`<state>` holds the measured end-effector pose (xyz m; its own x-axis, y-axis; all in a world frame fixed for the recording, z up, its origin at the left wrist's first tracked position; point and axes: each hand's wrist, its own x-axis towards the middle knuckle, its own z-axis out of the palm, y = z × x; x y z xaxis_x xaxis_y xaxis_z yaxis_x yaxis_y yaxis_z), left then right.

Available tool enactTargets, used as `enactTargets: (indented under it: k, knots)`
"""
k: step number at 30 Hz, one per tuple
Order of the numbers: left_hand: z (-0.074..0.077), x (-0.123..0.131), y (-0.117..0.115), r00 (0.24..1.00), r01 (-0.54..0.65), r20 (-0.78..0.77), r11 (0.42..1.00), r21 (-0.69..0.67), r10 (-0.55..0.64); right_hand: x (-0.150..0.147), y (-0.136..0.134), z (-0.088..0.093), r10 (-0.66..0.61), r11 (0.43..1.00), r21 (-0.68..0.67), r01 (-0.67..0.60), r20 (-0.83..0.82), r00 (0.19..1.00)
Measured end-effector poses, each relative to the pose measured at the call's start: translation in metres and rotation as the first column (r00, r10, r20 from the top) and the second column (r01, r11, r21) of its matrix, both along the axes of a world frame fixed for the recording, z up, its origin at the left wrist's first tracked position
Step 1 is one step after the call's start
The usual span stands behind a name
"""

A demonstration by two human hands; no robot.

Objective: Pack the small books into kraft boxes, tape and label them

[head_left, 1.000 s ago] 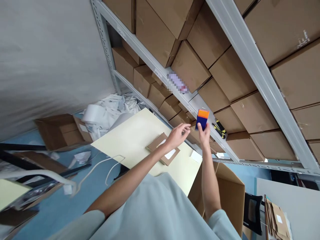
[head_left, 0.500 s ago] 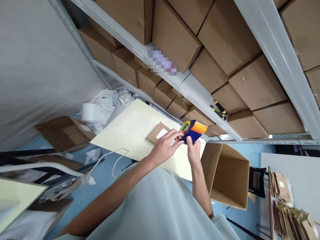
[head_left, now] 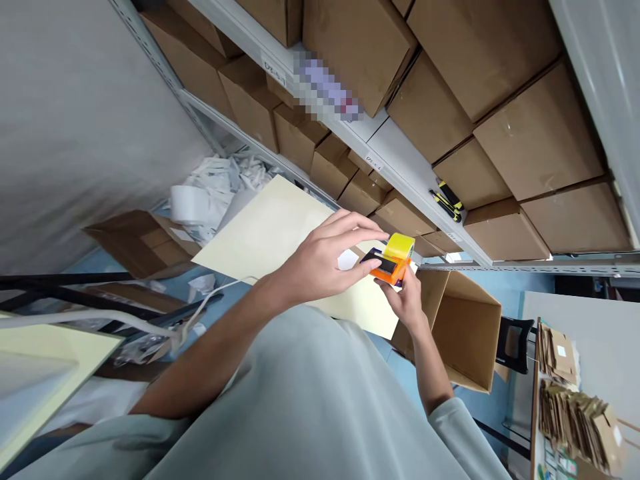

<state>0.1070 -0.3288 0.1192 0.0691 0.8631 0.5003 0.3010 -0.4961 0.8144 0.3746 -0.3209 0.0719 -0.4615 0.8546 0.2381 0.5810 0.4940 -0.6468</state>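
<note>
Facing grey shelves [head_left: 405, 147] (pale tabletop [head_left: 263, 227] below) — right hand [head_left: 407, 303] gripping a tape dispenser [head_left: 393, 268], left hand [head_left: 320, 257] half-open beside it.

Shirt [head_left: 320, 393]: pale grey-blue, plain, matt cloth, loosely cut; front forms a broad rounded fold with soft creases. Right sleeve [head_left: 463, 430]: same cloth and colour, short, wide, edge visible near the elbow. Left sleeve [head_left: 120, 443]: matching, short, loosely creased. Left forearm [head_left: 235, 333] and right forearm [head_left: 433, 363]: bare. Left grip [head_left: 330, 260] and right grip [head_left: 407, 297]: bare hands, slim fingers.
</note>
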Motion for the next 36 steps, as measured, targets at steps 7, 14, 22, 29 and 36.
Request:
enactTargets:
  k: [7, 14, 22, 29, 36]
  knots:
    - [-0.017, -0.004, -0.004, 0.991, 0.131, 0.027, 0.979, -0.158, -0.128, 0.011, -0.001, 0.001, 0.085, 0.992, 0.075, -0.099, 0.167, 0.982]
    - [-0.046, 0.005, -0.021, 0.988, 0.152, 0.074, 0.946, -0.286, -0.136, 0.025, -0.011, -0.006, 0.116, 0.991, -0.090, -0.097, 0.232, 0.966]
    - [-0.131, 0.057, -0.072, 0.991, 0.017, 0.126, 0.886, -0.463, 0.047, 0.061, -0.044, -0.048, 0.208, 0.920, -0.385, -0.070, 0.332, 0.920]
    - [-0.228, 0.117, -0.139, 0.934, -0.041, 0.232, 0.729, -0.683, 0.270, 0.102, -0.075, -0.123, 0.368, 0.794, -0.599, -0.101, 0.342, 0.865]
    - [-0.281, 0.143, -0.159, 0.877, -0.018, 0.331, 0.712, -0.702, 0.348, 0.121, -0.068, -0.145, 0.503, 0.732, -0.669, -0.129, 0.402, 0.765]
